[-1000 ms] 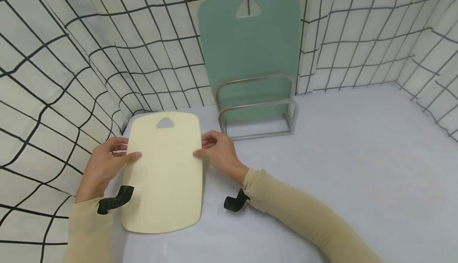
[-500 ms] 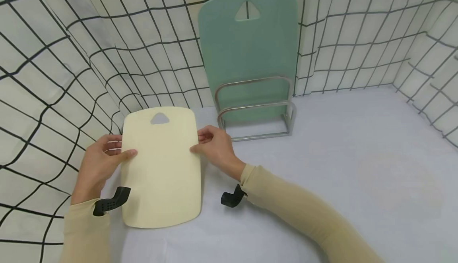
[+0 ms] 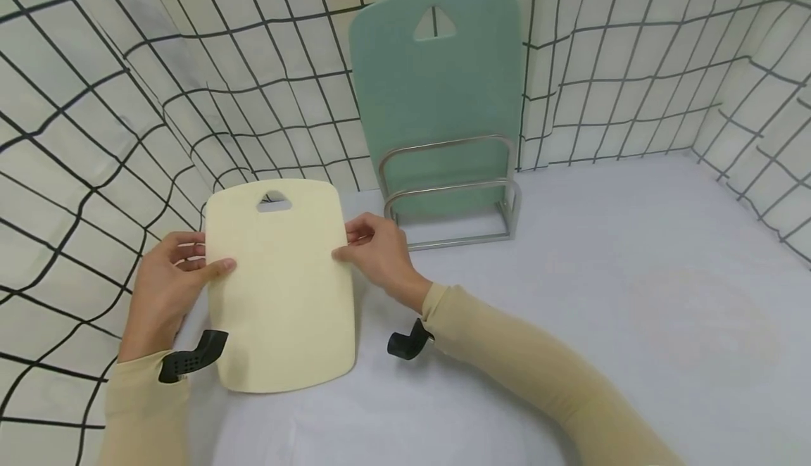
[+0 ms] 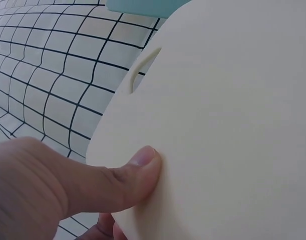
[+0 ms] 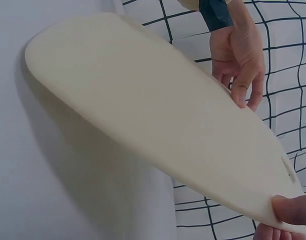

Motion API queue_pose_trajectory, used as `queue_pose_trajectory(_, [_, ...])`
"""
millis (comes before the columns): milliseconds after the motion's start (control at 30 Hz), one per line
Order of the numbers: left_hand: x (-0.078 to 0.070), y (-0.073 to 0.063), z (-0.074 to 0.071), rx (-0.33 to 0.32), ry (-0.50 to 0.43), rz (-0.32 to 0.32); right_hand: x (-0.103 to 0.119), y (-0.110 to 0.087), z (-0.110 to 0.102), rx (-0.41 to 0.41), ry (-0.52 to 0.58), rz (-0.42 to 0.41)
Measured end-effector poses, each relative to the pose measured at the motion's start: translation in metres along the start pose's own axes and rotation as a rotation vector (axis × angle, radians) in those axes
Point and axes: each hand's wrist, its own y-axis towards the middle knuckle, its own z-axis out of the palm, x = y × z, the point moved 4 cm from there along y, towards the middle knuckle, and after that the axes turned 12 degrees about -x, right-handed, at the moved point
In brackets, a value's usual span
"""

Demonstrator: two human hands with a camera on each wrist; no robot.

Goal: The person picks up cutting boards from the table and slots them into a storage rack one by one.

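A cream cutting board [image 3: 281, 297] with a triangular handle hole is held between both hands, its far end raised off the table. My left hand [image 3: 166, 284] pinches the left edge, thumb on the front face and fingers behind. On the opposite edge my right hand [image 3: 383, 255] pinches likewise, its thumb on the front. In the right wrist view the near end of the cutting board [image 5: 142, 95] stays low by the white surface, with a shadow under its side. The left wrist view has the left thumb [image 4: 137, 180] pressed flat on the board.
A green cutting board [image 3: 437, 93] stands upright in a metal rack [image 3: 453, 241] at the back, right of the cream board. Grid-patterned cloth [image 3: 272, 107] walls the back and sides. White tabletop [image 3: 602, 276] extends to the right.
The cream board's far end has risen and tilted up toward the head camera. Both hands have moved slightly up and left with it, keeping their grip.
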Motion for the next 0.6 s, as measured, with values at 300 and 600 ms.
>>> queue_pose_trajectory(300, [-0.003, -0.005, -0.005, -0.040, -0.038, -0.037, 0.008, 0.000, -0.002, 0.003, 0.022, -0.010])
queue_pose_trajectory(600, [-0.009, -0.011, -0.011, -0.084, -0.144, 0.004, 0.015, 0.002, -0.005, -0.018, 0.039, -0.022])
